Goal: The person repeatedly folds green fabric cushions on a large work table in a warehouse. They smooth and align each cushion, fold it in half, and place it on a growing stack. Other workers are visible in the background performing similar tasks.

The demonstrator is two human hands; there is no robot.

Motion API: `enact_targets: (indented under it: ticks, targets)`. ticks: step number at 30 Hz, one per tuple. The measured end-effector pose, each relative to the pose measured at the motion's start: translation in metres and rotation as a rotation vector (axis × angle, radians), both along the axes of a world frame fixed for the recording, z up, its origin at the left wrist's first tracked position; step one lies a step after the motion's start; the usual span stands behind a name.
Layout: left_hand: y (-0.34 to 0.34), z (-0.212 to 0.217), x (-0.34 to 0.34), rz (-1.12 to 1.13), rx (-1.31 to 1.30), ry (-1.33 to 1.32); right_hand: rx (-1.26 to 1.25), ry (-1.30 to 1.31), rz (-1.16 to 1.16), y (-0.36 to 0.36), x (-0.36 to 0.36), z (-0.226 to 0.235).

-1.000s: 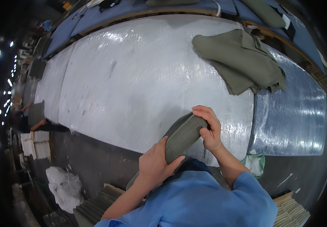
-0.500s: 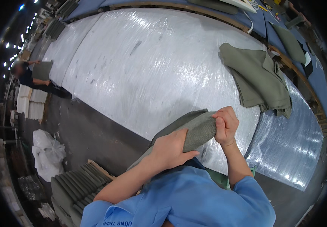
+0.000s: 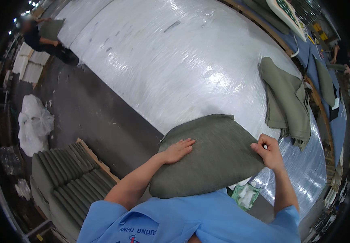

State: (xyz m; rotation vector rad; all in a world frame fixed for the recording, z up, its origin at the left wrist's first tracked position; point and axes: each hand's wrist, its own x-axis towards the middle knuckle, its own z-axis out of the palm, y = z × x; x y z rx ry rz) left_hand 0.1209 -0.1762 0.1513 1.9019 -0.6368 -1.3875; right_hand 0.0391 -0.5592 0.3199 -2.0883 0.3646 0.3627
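A grey-green fabric-covered cushion [image 3: 211,162] is in front of my chest, over the near edge of the plastic-wrapped table [image 3: 158,73]. Its broad face is turned up toward me. My left hand [image 3: 177,152] lies flat on the cushion's left part, fingers stretched out, with the thumb hard to see. At the right edge, my right hand [image 3: 269,152] is closed in a pinch on the cushion's border. Farther right on the table, a heap of olive-green fabric [image 3: 286,97] lies in loose folds, touched by neither hand.
Several green cushions [image 3: 71,174] stand in tight rows at the lower left, beside a white plastic bag [image 3: 35,121] on the floor. A co-worker [image 3: 35,38] holds a grey-green piece at the far left. Blue-topped tables [image 3: 312,73] run along the right.
The cushion was bent and gripped edge-on between both hands; now its broad face lies spread open. My left hand has flattened onto it, and my right hand has moved right and down. The view has turned.
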Motion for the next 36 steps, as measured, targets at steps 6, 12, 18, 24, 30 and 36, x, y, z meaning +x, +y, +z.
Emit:
enact_targets:
  ticks: [6,12,18,24,30,36]
  targets:
    - [-0.014,-0.047,0.002,0.084,0.202,-0.126,-0.361,0.119,0.663,0.029,0.099,-0.09]
    - [-0.016,-0.064,0.012,0.264,0.29,-0.235,-0.677,0.361,0.77,0.088,0.174,-0.212]
    - [-0.033,-0.085,0.018,0.575,0.133,-0.986,-0.447,0.218,0.638,0.074,0.164,-0.251]
    - [-0.044,-0.11,0.04,0.349,-0.044,-0.82,-0.129,0.363,0.274,0.069,0.145,-0.255]
    - [-0.063,-0.114,0.044,0.55,0.255,-0.546,-0.208,0.616,0.384,0.087,0.152,-0.241]
    - [-0.094,-0.127,0.043,0.739,0.42,-0.513,-0.543,0.267,0.201,0.11,0.134,-0.268]
